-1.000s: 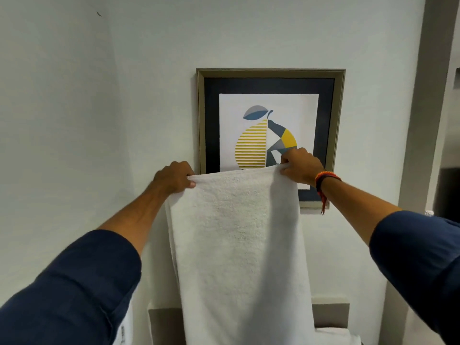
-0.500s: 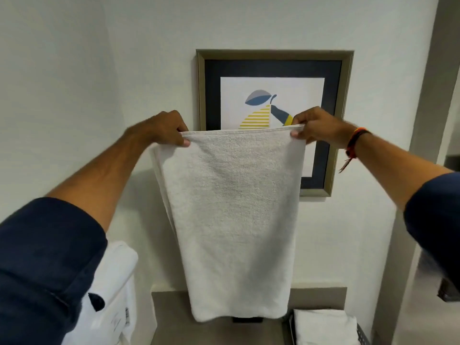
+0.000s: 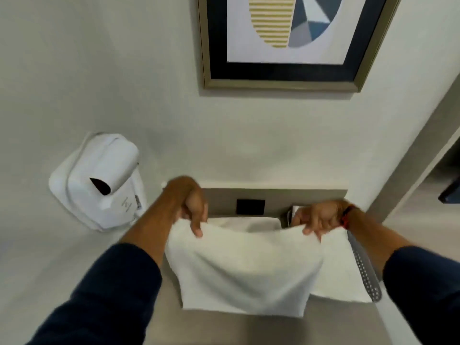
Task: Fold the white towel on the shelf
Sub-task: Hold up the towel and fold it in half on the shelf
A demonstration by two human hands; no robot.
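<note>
A: Head view, only one. Where's the towel?

B: White towel [image 3: 245, 267] is low over the grey shelf [image 3: 249, 329], top edge pinched at both corners, body sagging between the hands. Its far part looks to be resting on the shelf near the back wall, the front flap hanging toward the camera.

A: Grips?

B: Left hand [image 3: 193, 207] clenched on the left corner, thumb over the edge. Right hand [image 3: 317, 219] clenched on the right corner, fingers curled under. Both grasping towel, neither released.

A: Anything else there?

B: Perforated metal tray [image 3: 366, 275] just to the right with another white cloth [image 3: 341, 270] in it. Framed print [image 3: 286, 43] on the wall above, white wall dispenser [image 3: 97, 188] to the left.

A: Progress?

B: I'd say mid-task. Towel looks doubled lengthwise already, being laid down. Left: settle it flat, fold across at least once, square the edges. No finished fold visible.
</note>
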